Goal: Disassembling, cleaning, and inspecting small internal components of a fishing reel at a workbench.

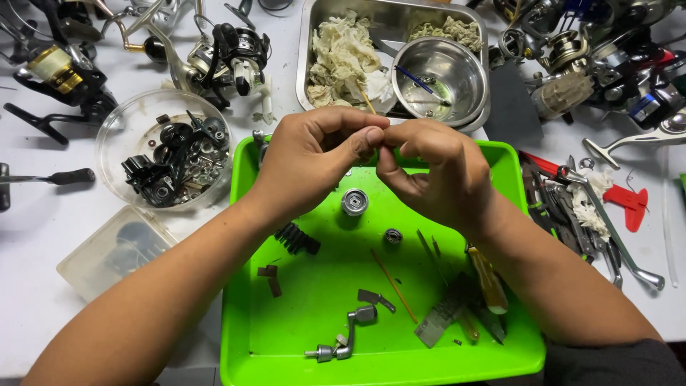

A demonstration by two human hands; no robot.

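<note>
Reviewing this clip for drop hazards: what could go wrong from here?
1. Both hands, left hand and right hand, pinch something too small to see above the green tray; if it slips, it may get lost among the small metal cylinder, black gear and crank handle.
2. Either forearm could nudge the clear round dish of black parts or the tools beside the tray.
</note>
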